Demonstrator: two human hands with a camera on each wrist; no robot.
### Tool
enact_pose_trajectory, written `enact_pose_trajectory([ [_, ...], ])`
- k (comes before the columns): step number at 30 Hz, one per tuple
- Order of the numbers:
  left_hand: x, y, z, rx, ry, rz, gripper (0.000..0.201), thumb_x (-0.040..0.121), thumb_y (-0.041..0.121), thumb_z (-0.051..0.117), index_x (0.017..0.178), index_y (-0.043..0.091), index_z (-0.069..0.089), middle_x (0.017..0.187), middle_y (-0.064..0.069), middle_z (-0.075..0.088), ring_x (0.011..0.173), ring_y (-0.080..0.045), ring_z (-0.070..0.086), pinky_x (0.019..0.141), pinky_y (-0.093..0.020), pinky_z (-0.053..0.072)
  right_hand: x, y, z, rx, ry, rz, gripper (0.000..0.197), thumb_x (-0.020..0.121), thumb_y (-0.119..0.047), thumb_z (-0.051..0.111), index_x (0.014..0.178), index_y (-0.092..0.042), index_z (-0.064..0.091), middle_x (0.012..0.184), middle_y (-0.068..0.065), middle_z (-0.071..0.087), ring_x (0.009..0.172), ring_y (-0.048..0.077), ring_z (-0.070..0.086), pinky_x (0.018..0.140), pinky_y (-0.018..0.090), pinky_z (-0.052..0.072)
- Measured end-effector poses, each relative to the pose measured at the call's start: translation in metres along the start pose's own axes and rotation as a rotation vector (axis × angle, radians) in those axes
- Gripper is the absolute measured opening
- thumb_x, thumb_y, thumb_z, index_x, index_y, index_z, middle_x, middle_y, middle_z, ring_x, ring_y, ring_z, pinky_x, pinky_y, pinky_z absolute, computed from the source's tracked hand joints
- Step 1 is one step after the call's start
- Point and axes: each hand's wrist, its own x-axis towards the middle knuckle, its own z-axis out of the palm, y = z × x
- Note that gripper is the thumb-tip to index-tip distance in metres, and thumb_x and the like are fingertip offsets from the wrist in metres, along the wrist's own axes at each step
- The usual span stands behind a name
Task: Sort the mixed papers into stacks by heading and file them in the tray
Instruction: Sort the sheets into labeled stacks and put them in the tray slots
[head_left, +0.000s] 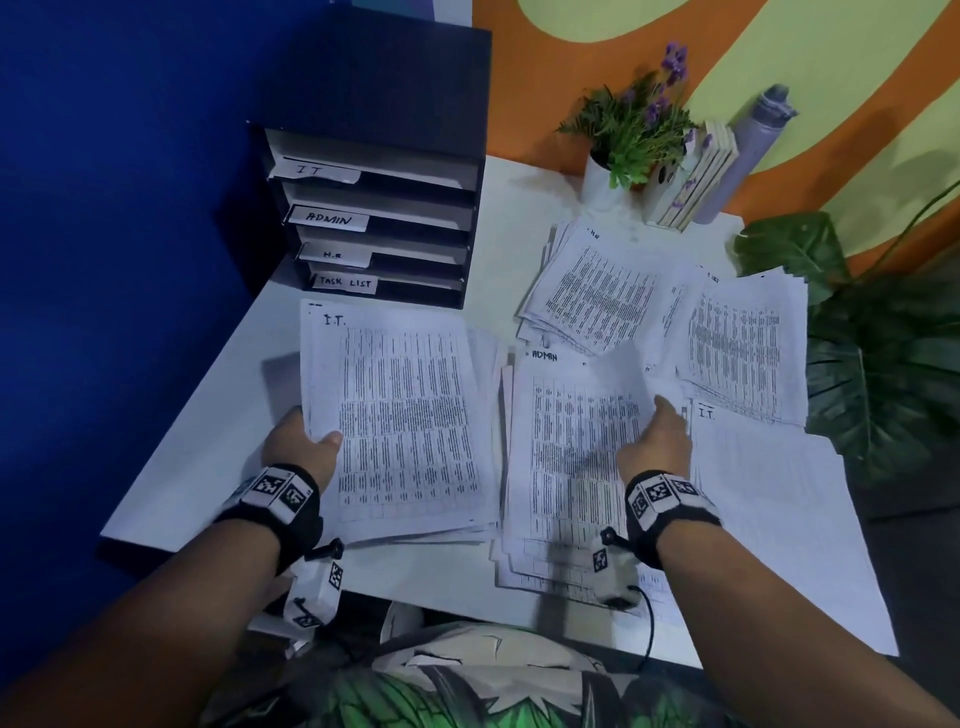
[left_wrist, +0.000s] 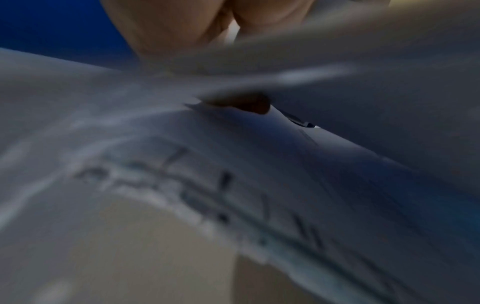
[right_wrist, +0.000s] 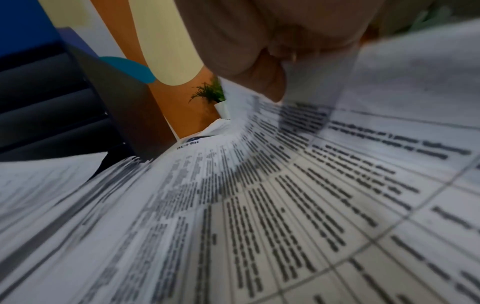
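A black file tray (head_left: 470, 228) with slots labelled IT, ADMIN, H.R and TASK LIST stands at the back left of the white table (head_left: 208, 467). My left hand (head_left: 311, 436) grips the left edge of the I.T. stack (head_left: 400, 415), thumb on top. In the left wrist view that stack (left_wrist: 337, 51) is a blur, with a finger (left_wrist: 249, 105) under it. My right hand (head_left: 660, 421) pinches a lifted sheet (head_left: 623, 374) over the ADMIN stack (head_left: 566, 441). The right wrist view shows the pinched sheet (right_wrist: 402, 72) above the ADMIN stack (right_wrist: 259, 205).
An H.R stack (head_left: 597, 291) and another stack (head_left: 737, 353) lie at the back right. A sheet headed I.T. (head_left: 769, 499) lies on the right. A potted plant (head_left: 628, 135), books (head_left: 696, 176) and a grey bottle (head_left: 748, 150) stand at the wall. Large leaves (head_left: 872, 353) border the table's right edge.
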Motion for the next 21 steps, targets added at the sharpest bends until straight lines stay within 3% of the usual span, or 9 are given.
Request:
enact_pose_trajectory([
  [2, 0.000, 0.002, -0.003, -0.045, 0.019, 0.008, 0.032, 0.090, 0.012, 0.064, 0.121, 0.008, 0.056, 0.119, -0.013, 0.063, 0.108, -0.034, 0.059, 0.088, -0.035, 0.044, -0.002, -0.012, 0.006, -0.106, 0.068, -0.022, 0.086, 0.077, -0.001, 0.064, 0.149, -0.019, 0.021, 0.149, 0.009, 0.029, 0.132, 0.033, 0.034, 0.107, 0.052, 0.036],
  [4, -0.001, 0.005, -0.003, -0.103, 0.029, 0.027, 0.033, 0.088, 0.013, 0.067, 0.120, 0.010, 0.058, 0.115, -0.011, 0.065, 0.100, -0.029, 0.060, 0.088, -0.035, 0.045, -0.007, -0.031, 0.013, 0.018, 0.010, -0.146, 0.076, 0.084, -0.011, 0.065, 0.149, -0.021, 0.025, 0.147, 0.006, 0.031, 0.133, 0.029, 0.035, 0.109, 0.048, 0.035],
  [6, -0.006, 0.009, -0.002, -0.157, 0.026, 0.045, 0.034, 0.086, 0.013, 0.069, 0.118, 0.012, 0.059, 0.107, -0.006, 0.065, 0.092, -0.023, 0.057, 0.084, -0.033, 0.045, -0.017, -0.049, 0.021, 0.268, -0.220, -0.221, 0.060, 0.091, -0.024, 0.061, 0.145, -0.019, 0.034, 0.136, 0.003, 0.046, 0.123, 0.021, 0.047, 0.103, 0.038, 0.042],
  [9, -0.014, 0.012, 0.002, -0.230, -0.010, 0.071, 0.036, 0.082, 0.015, 0.075, 0.115, 0.017, 0.061, 0.101, 0.001, 0.066, 0.091, -0.020, 0.060, 0.086, -0.032, 0.046, -0.034, -0.070, 0.033, 0.434, -0.449, -0.140, 0.054, 0.092, -0.036, 0.061, 0.137, -0.017, 0.040, 0.117, -0.003, 0.056, 0.103, 0.017, 0.058, 0.089, 0.031, 0.048],
  [12, -0.018, 0.011, 0.007, -0.295, -0.037, 0.057, 0.035, 0.080, 0.020, 0.078, 0.111, 0.023, 0.063, 0.098, 0.004, 0.067, 0.091, -0.018, 0.062, 0.086, -0.030, 0.047, -0.039, -0.074, 0.043, 0.533, -0.440, -0.073, 0.042, 0.089, -0.026, 0.066, 0.124, -0.014, 0.046, 0.103, 0.003, 0.064, 0.092, 0.024, 0.067, 0.081, 0.039, 0.057],
  [15, -0.018, 0.008, 0.009, -0.298, -0.066, 0.052, 0.026, 0.086, 0.024, 0.070, 0.110, 0.022, 0.063, 0.099, 0.003, 0.066, 0.094, -0.021, 0.063, 0.084, -0.030, 0.047, -0.036, -0.069, 0.044, 0.557, -0.379, -0.042, 0.027, 0.090, -0.012, 0.064, 0.115, -0.010, 0.053, 0.100, 0.005, 0.063, 0.097, 0.031, 0.065, 0.076, 0.033, 0.054],
  [17, -0.016, 0.005, 0.009, -0.226, -0.110, 0.065, 0.028, 0.088, 0.023, 0.068, 0.115, 0.017, 0.062, 0.103, 0.001, 0.065, 0.094, -0.020, 0.061, 0.084, -0.028, 0.045, -0.033, -0.067, 0.042, 0.541, -0.366, -0.012, 0.043, 0.092, -0.012, 0.062, 0.131, -0.003, 0.047, 0.116, 0.005, 0.059, 0.113, 0.030, 0.057, 0.093, 0.035, 0.049],
  [19, -0.014, 0.002, 0.009, -0.169, -0.138, 0.080, 0.031, 0.087, 0.018, 0.069, 0.116, 0.013, 0.062, 0.102, 0.001, 0.064, 0.092, -0.018, 0.059, 0.083, -0.025, 0.042, -0.029, -0.061, 0.044, 0.541, -0.380, 0.021, 0.061, 0.093, -0.015, 0.062, 0.145, -0.002, 0.035, 0.146, 0.011, 0.044, 0.133, 0.028, 0.043, 0.111, 0.040, 0.036],
  [21, -0.012, -0.002, 0.010, -0.134, -0.146, 0.090, 0.031, 0.087, 0.013, 0.068, 0.117, 0.011, 0.062, 0.102, -0.002, 0.065, 0.091, -0.017, 0.057, 0.082, -0.024, 0.041, -0.028, -0.058, 0.044, 0.562, -0.380, 0.038, 0.062, 0.094, -0.015, 0.061, 0.147, -0.002, 0.031, 0.152, 0.013, 0.036, 0.138, 0.028, 0.038, 0.114, 0.037, 0.031],
])
